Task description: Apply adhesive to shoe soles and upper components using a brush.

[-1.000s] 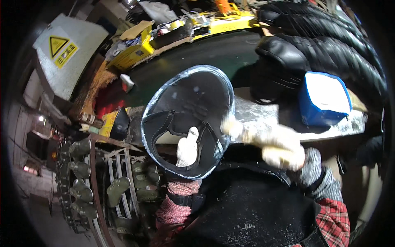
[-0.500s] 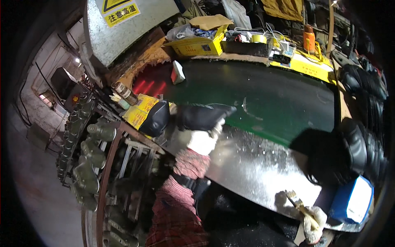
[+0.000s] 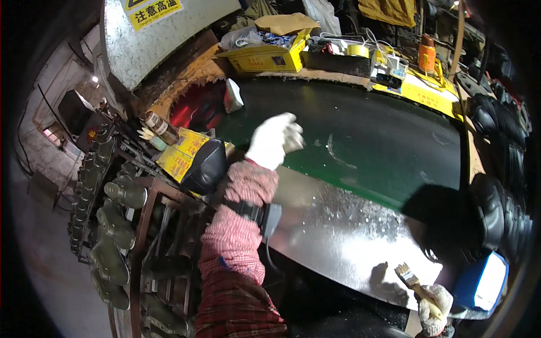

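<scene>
1. At lower right, we have our right hand [image 3: 435, 308] in a pale knit glove, fingers wrapped round the handle of a paintbrush [image 3: 413, 283], bristles pointing up-left, over the near part of a metal plate [image 3: 332, 256].
2. Just beside that hand, right side: blue container [image 3: 466, 281] with a white face.
3. Up the middle, our left sleeve [image 3: 231, 242], red checked, dark strap [image 3: 242, 209] at the wrist.
4. Left of it, a rack of olive boot-shaped pieces [image 3: 125, 191].
5. Left hand [image 3: 274, 141], white glove, well apart from the right; fingers parted, slightly bent, above the dark green surface [image 3: 389, 129].
6. Left of that hand, we see a black rounded piece [image 3: 205, 169] against a yellow box [image 3: 183, 152].
7. Right side: black boots [image 3: 487, 208], bunched.
8. Far edge: yellow carton [image 3: 265, 62], orange flask [image 3: 427, 56].
</scene>
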{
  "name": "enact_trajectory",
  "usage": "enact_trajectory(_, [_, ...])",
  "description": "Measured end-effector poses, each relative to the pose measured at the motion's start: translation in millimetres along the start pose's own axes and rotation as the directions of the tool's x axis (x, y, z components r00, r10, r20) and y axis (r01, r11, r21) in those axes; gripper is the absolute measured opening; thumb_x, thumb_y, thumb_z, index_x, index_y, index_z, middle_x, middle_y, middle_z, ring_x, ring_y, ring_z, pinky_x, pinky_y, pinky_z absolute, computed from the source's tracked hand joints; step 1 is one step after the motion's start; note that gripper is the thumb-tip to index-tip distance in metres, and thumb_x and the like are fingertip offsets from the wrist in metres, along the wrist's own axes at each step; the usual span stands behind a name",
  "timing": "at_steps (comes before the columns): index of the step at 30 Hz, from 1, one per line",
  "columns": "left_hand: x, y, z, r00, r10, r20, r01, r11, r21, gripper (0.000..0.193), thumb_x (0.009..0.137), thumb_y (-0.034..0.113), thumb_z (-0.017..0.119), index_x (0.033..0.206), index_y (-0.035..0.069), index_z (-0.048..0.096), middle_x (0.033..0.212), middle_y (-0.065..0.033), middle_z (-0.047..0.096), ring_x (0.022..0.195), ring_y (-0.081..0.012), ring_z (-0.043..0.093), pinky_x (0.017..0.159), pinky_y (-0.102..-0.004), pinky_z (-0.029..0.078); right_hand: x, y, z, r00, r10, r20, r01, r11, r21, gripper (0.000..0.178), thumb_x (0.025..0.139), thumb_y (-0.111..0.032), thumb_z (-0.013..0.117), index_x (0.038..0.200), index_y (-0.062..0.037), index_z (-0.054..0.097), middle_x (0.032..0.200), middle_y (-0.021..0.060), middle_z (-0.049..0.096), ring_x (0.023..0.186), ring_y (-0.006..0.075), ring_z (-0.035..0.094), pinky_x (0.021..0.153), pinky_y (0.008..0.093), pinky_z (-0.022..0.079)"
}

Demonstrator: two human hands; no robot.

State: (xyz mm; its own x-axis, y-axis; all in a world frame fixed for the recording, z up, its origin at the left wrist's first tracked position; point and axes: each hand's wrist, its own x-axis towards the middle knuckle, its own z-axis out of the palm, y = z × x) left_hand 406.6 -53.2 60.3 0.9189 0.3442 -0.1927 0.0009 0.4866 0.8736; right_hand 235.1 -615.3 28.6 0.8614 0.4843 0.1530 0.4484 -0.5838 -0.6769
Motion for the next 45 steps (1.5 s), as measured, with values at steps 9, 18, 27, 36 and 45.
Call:
enact_trajectory(9, [-203, -57, 116, 0.717, -0.571, 0.399, 0.114, 0.661, 0.742, 0.036, 0.098, 0.013, 0.054, 0.130, -0.003, 0.052, 0.099, -0.0127, 0.068, 0.078, -0.0178, 0.067, 0.068, -0.0286, 0.058, -1, -81, -51, 0.977, 0.206, -0.047, -0.129, 0.759, 0.638, 0.031, 0.089, -0.019, 0.068, 0.109, 0.0022, 0.059, 0.109, 0.0161, 0.058, 0.088, 0.0254, 0.062, 0.071, 0.0376, 0.054])
enact_trajectory(18, [-158, -203, 230, 0.876, -0.360, 0.323, 0.281, 0.922, 0.265, 0.045, 0.096, 0.022, 0.061, 0.129, -0.007, 0.049, 0.109, -0.0160, 0.061, 0.096, -0.0246, 0.062, 0.080, -0.0384, 0.054, -39, -159, -138, 0.826, -0.540, -0.158, 0.530, 0.842, -0.104, 0.022, 0.081, -0.032, 0.071, 0.084, -0.0103, 0.070, 0.074, 0.0114, 0.068, 0.064, 0.0296, 0.067, 0.053, 0.0377, 0.053])
enact_trajectory(27, [-175, -216, 363, 0.956, 0.141, 0.257, -0.233, 0.899, 0.372, 0.075, 0.094, 0.057, 0.050, 0.140, -0.002, 0.046, 0.143, -0.0127, 0.049, 0.135, -0.0217, 0.041, 0.111, -0.0324, 0.028, -92, -126, -159, 0.850, -0.469, -0.242, 0.447, 0.883, -0.140, 0.022, 0.081, -0.030, 0.071, 0.086, -0.0091, 0.069, 0.074, 0.0111, 0.065, 0.065, 0.0290, 0.066, 0.054, 0.0374, 0.053])
enact_trajectory(36, [-98, -269, 258, 0.990, 0.103, 0.094, -0.131, 0.473, 0.871, 0.043, 0.098, 0.035, 0.048, 0.129, 0.006, 0.055, 0.129, -0.0204, 0.057, 0.118, -0.0362, 0.055, 0.098, -0.0477, 0.045, -92, -125, -159, 0.833, -0.490, -0.258, 0.471, 0.872, -0.136, 0.022, 0.080, -0.027, 0.071, 0.088, -0.0079, 0.067, 0.075, 0.0108, 0.063, 0.066, 0.0283, 0.064, 0.055, 0.0371, 0.053])
enact_trajectory(45, [-159, -272, 245, 0.541, -0.708, 0.454, 0.760, 0.642, 0.096, 0.047, 0.091, 0.039, 0.066, 0.113, 0.000, 0.053, 0.115, -0.0146, 0.060, 0.099, -0.0314, 0.059, 0.092, -0.0464, 0.051, -100, -138, -144, 0.827, -0.482, -0.290, 0.455, 0.876, -0.159, 0.022, 0.079, -0.025, 0.071, 0.091, -0.0067, 0.066, 0.075, 0.0105, 0.061, 0.067, 0.0277, 0.063, 0.057, 0.0368, 0.053])
